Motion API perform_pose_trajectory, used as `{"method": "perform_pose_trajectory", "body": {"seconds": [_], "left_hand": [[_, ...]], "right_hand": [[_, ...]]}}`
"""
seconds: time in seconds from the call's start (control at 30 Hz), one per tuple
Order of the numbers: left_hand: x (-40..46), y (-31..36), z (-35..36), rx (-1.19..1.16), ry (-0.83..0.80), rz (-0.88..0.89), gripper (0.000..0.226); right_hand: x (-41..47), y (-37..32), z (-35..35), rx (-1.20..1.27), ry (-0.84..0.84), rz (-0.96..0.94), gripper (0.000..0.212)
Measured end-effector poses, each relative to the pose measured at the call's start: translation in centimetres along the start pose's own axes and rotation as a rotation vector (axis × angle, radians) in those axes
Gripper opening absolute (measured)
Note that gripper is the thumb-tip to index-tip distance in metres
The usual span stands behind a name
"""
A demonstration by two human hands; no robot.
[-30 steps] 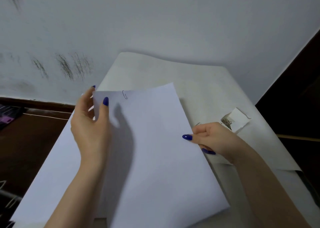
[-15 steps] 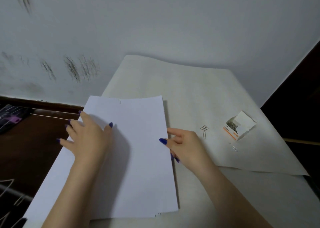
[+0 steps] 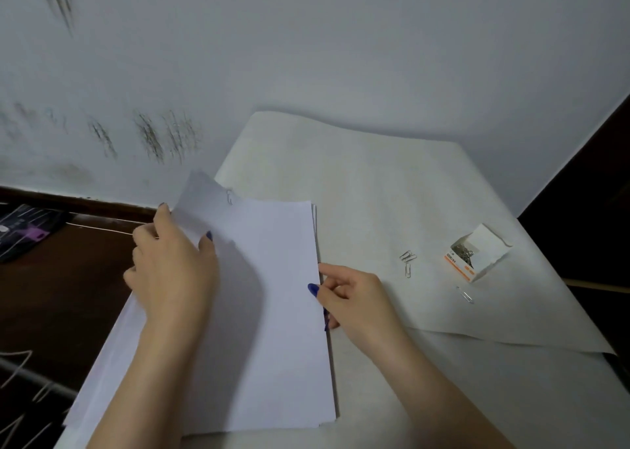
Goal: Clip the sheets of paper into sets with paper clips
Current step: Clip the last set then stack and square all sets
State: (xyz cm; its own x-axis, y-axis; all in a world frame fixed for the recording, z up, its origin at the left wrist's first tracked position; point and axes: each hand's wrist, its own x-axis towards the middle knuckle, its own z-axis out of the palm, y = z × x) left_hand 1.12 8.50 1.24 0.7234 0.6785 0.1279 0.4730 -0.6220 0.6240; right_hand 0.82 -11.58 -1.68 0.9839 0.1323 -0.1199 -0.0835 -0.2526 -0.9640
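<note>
A stack of white paper sheets point(image 3: 272, 312) lies along the left edge of a table covered with a large off-white sheet point(image 3: 375, 182), its left side overhanging that edge above a dark brown floor. The left hand point(image 3: 170, 268) grips the far left corner of the top sheets, thumb on the upper face and fingers curled behind, so that corner is lifted and bent up from the stack. A silver paper clip point(image 3: 230, 197) sits on the far edge of the lifted sheets, just beside the raised corner. The right hand point(image 3: 354, 298) rests at the stack's right edge about midway along it, thumb tip on the top sheet and fingers curled against the side of the pile, pinching the edge. Both hands have dark blue nails. Toward the right side of the table, well apart from the stack, a small white cardboard box point(image 3: 477, 252) lies open with a heap of metal clips showing inside; an orange band with print runs along its side, but the writing is too small to read. Three loose clips point(image 3: 408, 260) lie together between the stack and the box, and one single clip point(image 3: 465, 294) lies just nearer than the box. The wall point(image 3: 306, 56) behind is pale with dark scuff marks on its left part.
</note>
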Motion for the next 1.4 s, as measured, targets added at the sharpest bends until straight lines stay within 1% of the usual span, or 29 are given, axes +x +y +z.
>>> {"method": "perform_pose_trajectory", "body": {"seconds": [0.07, 0.2, 0.3, 0.37, 0.43, 0.5, 0.53, 0.57, 0.63, 0.67, 0.73, 0.8, 0.9, 1.0, 1.07, 1.13, 1.2, 1.23, 1.27, 1.3, 1.37, 1.4], "left_hand": [[0.1, 0.1, -0.4, -0.007, 0.036, 0.002, 0.057], [0.0, 0.4, -1.1, -0.053, 0.143, 0.037, 0.026], [-0.9, 1.2, -1.7, -0.123, 0.241, 0.122, 0.019], [-1.3, 1.6, -2.6, -0.234, 0.287, 0.201, 0.016], [-1.3, 1.9, -3.5, -0.392, 0.251, 0.251, 0.013], [-0.8, 1.9, -3.9, -0.614, 0.153, 0.245, 0.002], [-0.5, 2.0, -4.0, -0.733, 0.111, 0.232, 0.004], [-0.3, 2.0, -4.0, -0.853, 0.065, 0.213, 0.007], [-0.2, 1.9, -3.7, -1.02, -0.006, 0.19, 0.003], [-0.2, 1.9, -3.6, -1.068, -0.03, 0.191, 0.002], [-0.2, 1.9, -3.3, -1.135, -0.056, 0.202, 0.002], [-0.3, 2.0, -3.1, -1.167, -0.083, 0.21, 0.007], [-0.7, 2.3, -2.8, -1.12, -0.119, 0.213, 0.031], [-1.5, 2.8, -2.4, -1.108, -0.213, 0.276, 0.032], [-1.9, 3.1, -2.2, -1.09, -0.191, 0.284, 0.043], [-2.3, 3.6, -2.3, -1.07, -0.161, 0.297, 0.04], [-2.4, 3.6, -2.2, -1.118, -0.189, 0.288, 0.032], [-2.5, 3.6, -2.1, -1.128, -0.215, 0.274, 0.032], [-2.4, 3.4, -1.9, -1.121, -0.242, 0.269, 0.037], [-2.4, 3.3, -1.7, -1.115, -0.256, 0.261, 0.036], [-2.6, 3.6, -1.6, -1.092, -0.255, 0.27, 0.026], [-2.7, 3.7, -1.5, -1.076, -0.25, 0.29, 0.025]], "right_hand": [[0.1, 0.2, 0.0, 0.001, 0.02, 0.0, 0.029], [0.2, 0.1, 0.1, 0.025, 0.019, 0.004, 0.025], [0.2, 0.0, -0.2, 0.024, 0.042, 0.021, 0.022], [0.3, -0.1, -0.7, -0.066, 0.101, -0.003, 0.022], [0.5, -0.2, -1.3, -0.176, 0.2, -0.061, 0.028], [0.7, -0.7, -1.9, -0.187, 0.285, -0.123, 0.03], [0.8, -1.0, -2.2, -0.149, 0.287, -0.135, 0.029], [0.8, -1.3, -2.5, -0.082, 0.253, -0.134, 0.029], [0.5, -1.9, -3.1, 0.031, 0.152, -0.131, 0.044], [0.3, -2.2, -3.3, 0.069, 0.119, -0.134, 0.048], [-0.1, -2.8, -3.7, 0.152, 0.13, -0.186, 0.035], [-0.4, -3.3, -4.0, 0.188, 0.202, -0.253, 0.026], [-0.8, -4.0, -4.2, 0.201, 0.313, -0.324, 0.025], [-1.2, -4.9, -4.7, 0.214, 0.417, -0.415, 0.022], [-1.4, -5.3, -5.0, 0.181, 0.468, -0.473, 0.024], [-1.7, -5.4, -4.9, 0.178, 0.485, -0.502, 0.023], [-1.9, -5.2, -4.6, 0.195, 0.473, -0.492, 0.024], [-1.9, -5.0, -4.5, 0.208, 0.465, -0.482, 0.028], [-1.9, -4.8, -4.4, 0.223, 0.463, -0.466, 0.035], [-1.9, -4.5, -4.3, 0.236, 0.468, -0.446, 0.043], [-1.8, -4.2, -4.3, 0.245, 0.494, -0.426, 0.052], [-1.8, -4.0, -4.3, 0.239, 0.509, -0.426, 0.054]]}}
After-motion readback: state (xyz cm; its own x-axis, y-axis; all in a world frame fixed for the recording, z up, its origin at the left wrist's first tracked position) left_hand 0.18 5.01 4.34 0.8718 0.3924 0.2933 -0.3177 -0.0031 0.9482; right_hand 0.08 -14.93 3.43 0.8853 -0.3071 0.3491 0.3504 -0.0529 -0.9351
